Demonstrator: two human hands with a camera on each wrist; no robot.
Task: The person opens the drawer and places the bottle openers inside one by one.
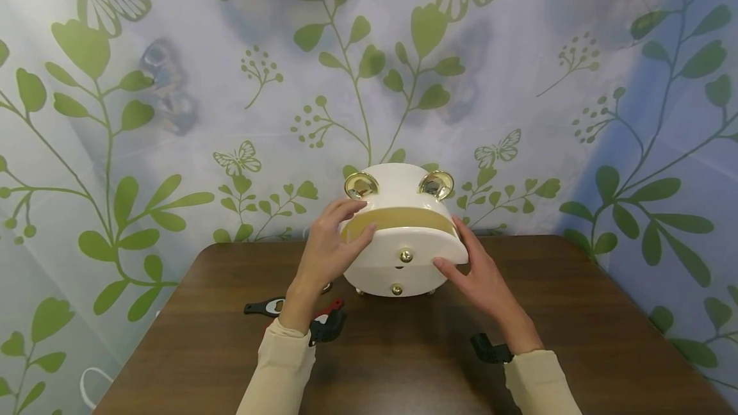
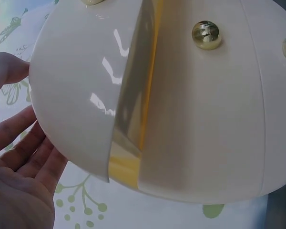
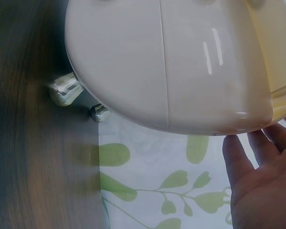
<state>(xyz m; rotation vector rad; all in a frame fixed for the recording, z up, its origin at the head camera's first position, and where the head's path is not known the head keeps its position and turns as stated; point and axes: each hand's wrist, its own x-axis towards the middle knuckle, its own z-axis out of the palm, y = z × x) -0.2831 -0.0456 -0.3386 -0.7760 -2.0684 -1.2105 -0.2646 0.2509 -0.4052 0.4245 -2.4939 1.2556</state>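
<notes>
A glossy white storage box (image 1: 398, 175) with gold ear-shaped pieces stands on the table, its two rounded drawer fronts each bearing a gold knob. The upper drawer (image 1: 380, 245) juts forward, and a yellow-gold band shows above it. My left hand (image 1: 328, 242) is at the box's upper left, thumb and fingers spread apart; in the left wrist view its fingertips (image 2: 26, 67) are at the edge of the top section. On the right side, my right hand (image 1: 478, 274) holds the box, thumb on the drawer front and fingers along the side. The drawer's inside is hidden.
A black bottle opener (image 1: 262, 307) and a red-handled tool (image 1: 336, 305) lie on the brown wooden table (image 1: 403, 364), partly behind the left forearm. A leaf-patterned cloth (image 1: 259, 114) hangs behind. A white cable (image 1: 86, 383) loops at the table's left edge.
</notes>
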